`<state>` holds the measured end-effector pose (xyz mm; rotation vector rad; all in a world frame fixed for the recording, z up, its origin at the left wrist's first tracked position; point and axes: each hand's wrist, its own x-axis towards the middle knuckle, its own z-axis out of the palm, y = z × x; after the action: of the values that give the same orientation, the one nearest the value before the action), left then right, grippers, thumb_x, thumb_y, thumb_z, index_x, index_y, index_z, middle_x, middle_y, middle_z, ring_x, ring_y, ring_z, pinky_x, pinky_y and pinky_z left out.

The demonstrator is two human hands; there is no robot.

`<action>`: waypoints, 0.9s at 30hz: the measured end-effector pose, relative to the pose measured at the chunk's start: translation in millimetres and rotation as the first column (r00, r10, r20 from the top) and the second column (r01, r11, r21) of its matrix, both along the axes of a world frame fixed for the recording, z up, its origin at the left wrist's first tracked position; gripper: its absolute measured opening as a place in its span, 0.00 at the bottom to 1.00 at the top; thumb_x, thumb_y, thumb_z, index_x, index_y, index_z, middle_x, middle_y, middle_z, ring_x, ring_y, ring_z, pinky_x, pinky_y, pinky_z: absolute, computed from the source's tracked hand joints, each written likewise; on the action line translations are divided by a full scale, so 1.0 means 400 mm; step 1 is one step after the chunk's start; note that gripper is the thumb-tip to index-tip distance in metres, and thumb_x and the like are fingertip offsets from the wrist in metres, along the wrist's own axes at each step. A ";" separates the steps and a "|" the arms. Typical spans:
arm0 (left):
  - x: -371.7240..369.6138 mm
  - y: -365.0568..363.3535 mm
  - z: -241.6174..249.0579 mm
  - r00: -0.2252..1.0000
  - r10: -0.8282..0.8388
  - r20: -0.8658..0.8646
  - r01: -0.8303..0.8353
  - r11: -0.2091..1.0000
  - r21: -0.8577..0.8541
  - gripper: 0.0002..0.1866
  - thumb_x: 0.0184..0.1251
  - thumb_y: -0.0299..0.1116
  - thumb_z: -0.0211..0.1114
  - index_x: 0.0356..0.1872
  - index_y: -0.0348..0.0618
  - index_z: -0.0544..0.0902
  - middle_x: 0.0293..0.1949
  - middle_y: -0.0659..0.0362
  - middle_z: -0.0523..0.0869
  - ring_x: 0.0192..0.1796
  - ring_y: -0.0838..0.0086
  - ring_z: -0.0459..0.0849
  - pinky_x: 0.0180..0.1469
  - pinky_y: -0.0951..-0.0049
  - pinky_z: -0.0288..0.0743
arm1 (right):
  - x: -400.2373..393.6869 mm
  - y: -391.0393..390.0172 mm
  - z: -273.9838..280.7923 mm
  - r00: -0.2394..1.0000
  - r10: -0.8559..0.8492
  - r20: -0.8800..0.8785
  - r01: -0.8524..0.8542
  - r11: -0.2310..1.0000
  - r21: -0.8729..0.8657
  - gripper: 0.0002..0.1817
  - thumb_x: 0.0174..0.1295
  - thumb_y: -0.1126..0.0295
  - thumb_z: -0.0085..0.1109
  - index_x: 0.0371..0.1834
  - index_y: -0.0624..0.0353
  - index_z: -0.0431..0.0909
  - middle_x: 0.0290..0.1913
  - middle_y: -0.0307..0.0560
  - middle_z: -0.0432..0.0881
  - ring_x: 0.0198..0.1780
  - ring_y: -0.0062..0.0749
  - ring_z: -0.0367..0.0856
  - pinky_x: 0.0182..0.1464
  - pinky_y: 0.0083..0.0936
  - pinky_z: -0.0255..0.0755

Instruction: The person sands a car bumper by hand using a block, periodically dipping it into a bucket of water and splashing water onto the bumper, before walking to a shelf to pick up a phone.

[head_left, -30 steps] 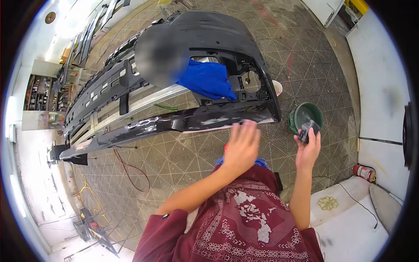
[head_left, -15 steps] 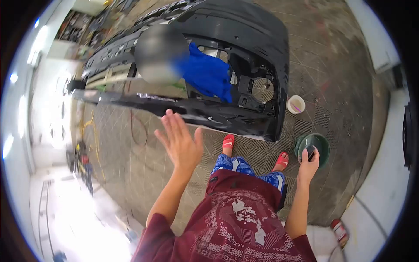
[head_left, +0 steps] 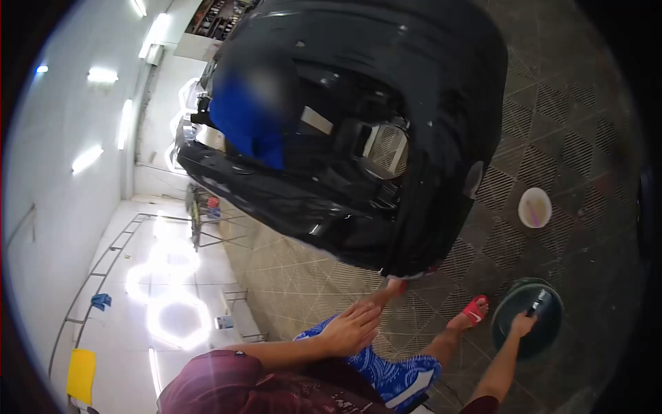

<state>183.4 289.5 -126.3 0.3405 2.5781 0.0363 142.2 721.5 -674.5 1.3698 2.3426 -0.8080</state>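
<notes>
My right hand (head_left: 524, 323) reaches over the dark green bucket (head_left: 507, 338) on the floor. Its fingers are closed on a small dark flat piece (head_left: 536, 303) with a pale mark, whose kind I cannot make out. Fingers together and stretched out, my left hand (head_left: 355, 328) is above my blue-patterned shorts (head_left: 407, 376), holding nothing. In front of me stands a large glossy black car body part (head_left: 441, 138), shaped like a bumper, with openings in its inner side. A blue cloth (head_left: 245, 134) shows at its left, partly covered by a blurred patch.
A white tub (head_left: 534, 208) with a pink stick-like thing in it stands on the patterned floor beyond the bucket. Metal stands (head_left: 221, 224), lit lamps (head_left: 179, 323) and a yellow sheet (head_left: 81, 376) are at the left along the white wall.
My left hand has come away from the black part's edge, back toward my body. My right hand has lowered to the bucket with the dark piece. The view has turned and moved closer.
</notes>
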 end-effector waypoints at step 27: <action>-0.330 0.051 0.111 0.273 0.942 0.197 -0.102 -0.176 0.979 0.40 0.94 0.46 0.43 0.90 0.31 0.38 0.92 0.41 0.41 0.93 0.54 0.39 0.91 0.61 0.36 | -0.207 -0.546 1.728 -0.209 0.901 -0.380 -0.876 0.001 0.482 0.23 0.61 0.70 0.70 0.62 0.52 0.87 0.65 0.48 0.83 0.61 0.52 0.81 0.62 0.50 0.74</action>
<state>51.5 309.9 -82.1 -0.9079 2.5416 2.5358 59.3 503.1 16.7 -1.1320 2.8104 -0.6416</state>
